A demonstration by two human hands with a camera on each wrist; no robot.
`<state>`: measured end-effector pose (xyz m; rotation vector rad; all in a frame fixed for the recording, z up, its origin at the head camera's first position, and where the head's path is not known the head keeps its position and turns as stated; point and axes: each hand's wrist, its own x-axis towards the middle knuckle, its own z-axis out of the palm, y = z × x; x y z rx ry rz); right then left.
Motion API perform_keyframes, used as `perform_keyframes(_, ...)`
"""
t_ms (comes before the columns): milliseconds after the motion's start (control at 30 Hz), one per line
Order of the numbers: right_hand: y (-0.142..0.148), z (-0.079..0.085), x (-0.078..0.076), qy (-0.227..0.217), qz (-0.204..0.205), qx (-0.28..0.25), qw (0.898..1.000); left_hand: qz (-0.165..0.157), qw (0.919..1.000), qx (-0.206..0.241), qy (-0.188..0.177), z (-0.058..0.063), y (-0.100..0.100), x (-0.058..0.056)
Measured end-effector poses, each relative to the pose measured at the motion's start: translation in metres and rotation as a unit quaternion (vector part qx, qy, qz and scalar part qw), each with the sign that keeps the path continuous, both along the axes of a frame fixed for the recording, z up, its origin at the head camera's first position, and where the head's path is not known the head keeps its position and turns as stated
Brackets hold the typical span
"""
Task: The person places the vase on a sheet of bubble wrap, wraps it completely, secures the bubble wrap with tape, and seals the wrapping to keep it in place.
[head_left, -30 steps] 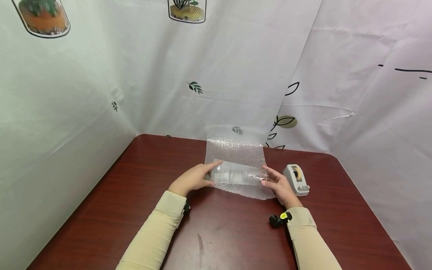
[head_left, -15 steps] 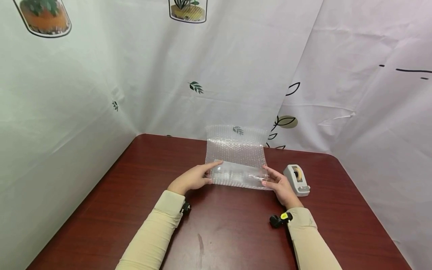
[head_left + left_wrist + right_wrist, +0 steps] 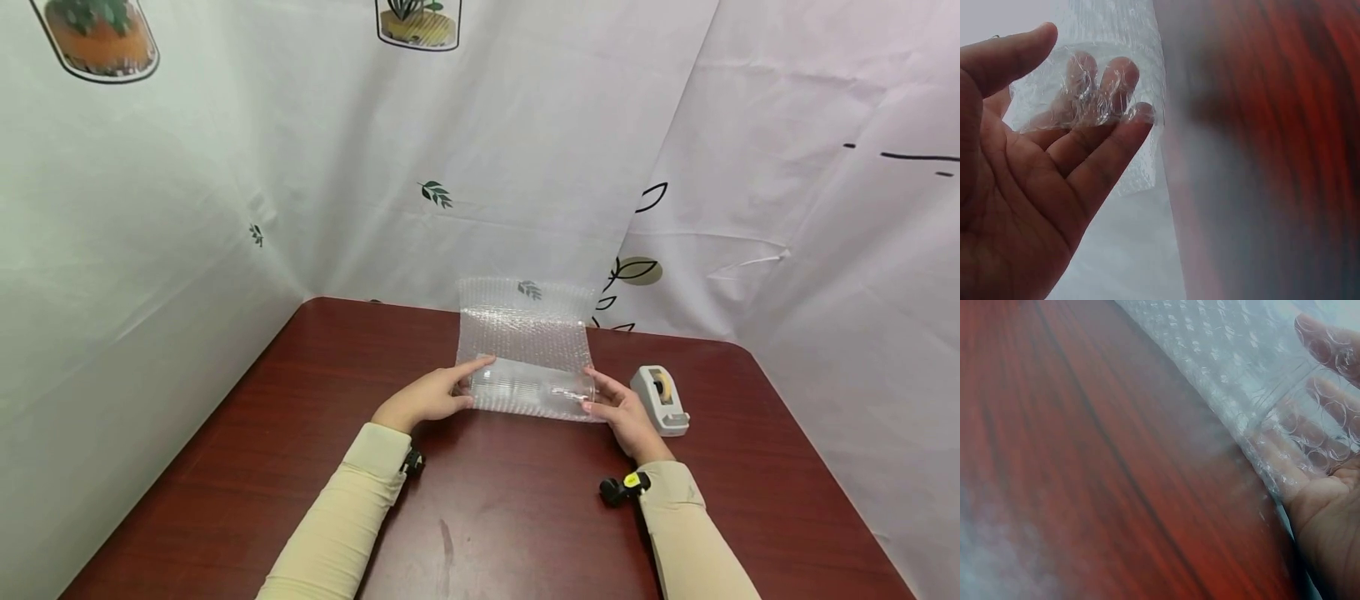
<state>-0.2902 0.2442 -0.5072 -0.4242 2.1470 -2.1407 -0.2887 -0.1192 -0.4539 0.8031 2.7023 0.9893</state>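
A clear cylindrical glass (image 3: 517, 388) with a ribbed middle lies sideways at the near end of a sheet of bubble wrap (image 3: 525, 337). My left hand (image 3: 426, 397) holds its left end, thumb on top. At the other end, my right hand (image 3: 627, 419) grips the glass and wrap between thumb and fingers. In the left wrist view, my fingers show through a crumpled edge of the bubble wrap (image 3: 1116, 25). Through the bubbles in the right wrist view, my right fingers (image 3: 1329, 403) and a round rim are visible. The near edge of the wrap is turned up against the glass.
A white tape dispenser (image 3: 660, 402) with a yellowish roll stands just right of my right hand. The far end of the wrap rises against the white curtain (image 3: 360, 167) behind the dark red table (image 3: 480, 508). More curtain hangs along both sides.
The near flap of bubble wrap, earlier lying flat in front of the glass, has been drawn up against it. My left thumb and fingers have shifted slightly; the right hand barely moved.
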Motion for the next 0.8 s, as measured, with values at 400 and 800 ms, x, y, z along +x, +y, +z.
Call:
perform_keyframes(400,-0.001,-0.001,0.001,0.006,-0.007,0.010,1.000,0.009,0.9992,-0.012,-0.038,-0.002,0.005,0.002)
perform_keyframes(800,-0.001,0.000,0.001,0.003,-0.003,-0.002,1.000,0.015,0.9968,-0.073,0.029,0.002,0.010,0.004)
